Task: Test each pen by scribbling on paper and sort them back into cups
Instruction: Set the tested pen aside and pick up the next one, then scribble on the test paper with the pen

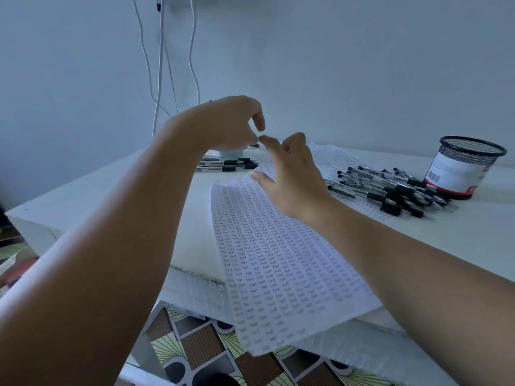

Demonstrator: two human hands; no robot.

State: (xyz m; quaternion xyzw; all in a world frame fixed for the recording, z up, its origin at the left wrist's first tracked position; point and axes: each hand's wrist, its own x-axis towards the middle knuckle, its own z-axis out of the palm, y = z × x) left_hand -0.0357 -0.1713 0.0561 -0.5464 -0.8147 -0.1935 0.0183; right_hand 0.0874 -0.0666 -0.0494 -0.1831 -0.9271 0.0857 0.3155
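- The left hand [231,123] hovers above the table's [459,240] far left part, fingers loosely curled, holding nothing that can be made out.
- The right hand [289,176] is relaxed above the paper [278,260], which overhangs the near edge.
- Pens [395,190] lie heaped beside the mesh cup [465,167] at the far right; more pens [228,162] lie behind the left hand, partly hidden by it.
- Cables [160,65] hang down the wall.

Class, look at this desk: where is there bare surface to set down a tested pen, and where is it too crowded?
Free: the white table left of the paper, in front of the small pen group; also the strip right of the paper, nearer than the big pen pile. Crowded: between that pile and the mesh cup.
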